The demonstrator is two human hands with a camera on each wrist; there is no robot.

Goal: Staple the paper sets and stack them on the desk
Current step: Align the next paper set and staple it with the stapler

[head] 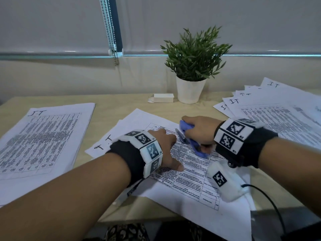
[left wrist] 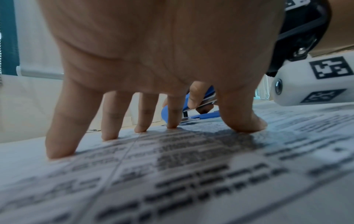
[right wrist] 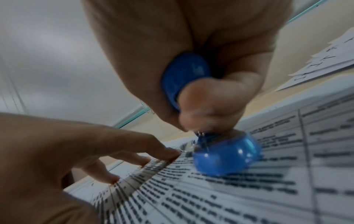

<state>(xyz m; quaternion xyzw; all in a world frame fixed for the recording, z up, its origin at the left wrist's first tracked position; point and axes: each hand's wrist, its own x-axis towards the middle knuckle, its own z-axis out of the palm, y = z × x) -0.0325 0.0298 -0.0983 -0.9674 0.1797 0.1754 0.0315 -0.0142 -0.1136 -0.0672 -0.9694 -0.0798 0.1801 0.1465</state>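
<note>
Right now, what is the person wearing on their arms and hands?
Both forearms are bare, with no sleeves or gloves. Each wrist has a black fabric wrap ringed by white blocks printed with black square coded markers, the left wrist band and the right wrist band. A white camera housing with a marker hangs below the right wrist, trailing a black cable.

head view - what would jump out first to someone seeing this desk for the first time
The blue stapler stands out at mid-desk, gripped by the right hand on the printed paper set, which the left hand presses flat with spread fingertips. Behind them a green potted plant stands by the wall, and paper piles marked "IT" lie left and fanned right.
</note>
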